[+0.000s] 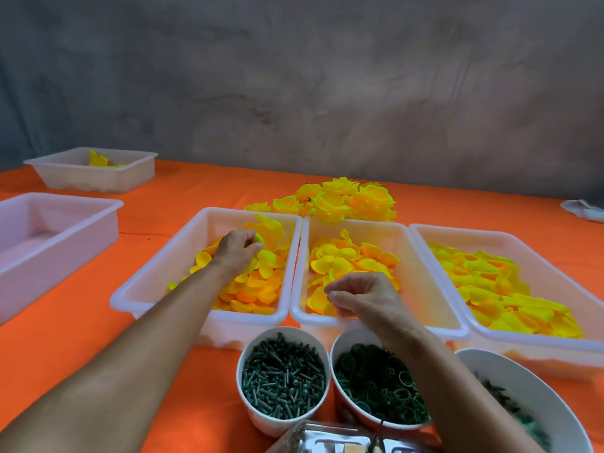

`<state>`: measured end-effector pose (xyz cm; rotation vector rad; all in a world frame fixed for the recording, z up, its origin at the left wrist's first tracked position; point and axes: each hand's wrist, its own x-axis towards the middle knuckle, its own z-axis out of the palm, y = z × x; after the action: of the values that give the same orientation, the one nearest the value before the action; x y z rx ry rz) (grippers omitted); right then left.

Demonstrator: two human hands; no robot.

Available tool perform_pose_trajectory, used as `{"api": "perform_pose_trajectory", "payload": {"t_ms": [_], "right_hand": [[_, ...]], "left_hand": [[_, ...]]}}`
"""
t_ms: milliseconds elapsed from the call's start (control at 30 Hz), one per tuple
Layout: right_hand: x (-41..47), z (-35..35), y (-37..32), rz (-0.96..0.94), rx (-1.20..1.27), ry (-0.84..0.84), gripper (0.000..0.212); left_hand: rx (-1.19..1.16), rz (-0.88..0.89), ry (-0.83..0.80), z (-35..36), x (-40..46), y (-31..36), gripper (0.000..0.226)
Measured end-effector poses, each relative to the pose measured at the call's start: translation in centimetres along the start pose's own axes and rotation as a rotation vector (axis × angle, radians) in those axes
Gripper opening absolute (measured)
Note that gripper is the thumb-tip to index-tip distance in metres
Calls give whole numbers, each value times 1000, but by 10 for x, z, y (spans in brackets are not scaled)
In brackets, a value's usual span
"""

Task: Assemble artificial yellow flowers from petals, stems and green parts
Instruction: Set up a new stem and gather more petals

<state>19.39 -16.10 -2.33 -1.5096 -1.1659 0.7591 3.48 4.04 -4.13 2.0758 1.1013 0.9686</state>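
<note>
Craft assembly workbench: sorted petal bins (209, 276), orange tablecloth (65, 338).

An orange-covered table (81, 338) carries five white plastic trays (209, 230), three of them side by side holding yellow petals (340, 259). Near the front edge stand three white cups of dark green parts (284, 377), and finished yellow flowers (340, 201) lie heaped behind the trays

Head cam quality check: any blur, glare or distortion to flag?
Head view: soft overall, the left hand slightly smeared in the petal tray; wide-angle bend curves the tray rims; yellow petals oversaturated, detail lost; glare on the shiny object at the bottom edge; the wall is dim.
</note>
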Motion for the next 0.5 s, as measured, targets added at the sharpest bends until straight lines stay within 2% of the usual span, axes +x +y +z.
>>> {"api": "perform_pose_trajectory", "payload": {"t_ms": [67,133,200,267,367,433,500], "right_hand": [[-1,-1,0,-14,3,0,27],[-2,-1,0,-31,-10,-14,26],[-4,0,-2,-57,32,1,23],[-4,-3,-4,-53,240,106,19],[0,-22,-4,-28,567,375,15],[0,-41,-1,-21,618,510,14],[-2,-53,4,5,633,521,14]], "left_hand": [[-33,-2,17,0,1,0,29],[-49,-5,8,0,0,0,9],[-60,-2,-12,1,-2,-1,14],[-59,4,-47,1,-5,-1,15],[-26,-13,-109,2,-6,-3,23],[-15,-15,-122,3,-7,-2,28],[-23,-20,-147,5,-8,1,21]]}}
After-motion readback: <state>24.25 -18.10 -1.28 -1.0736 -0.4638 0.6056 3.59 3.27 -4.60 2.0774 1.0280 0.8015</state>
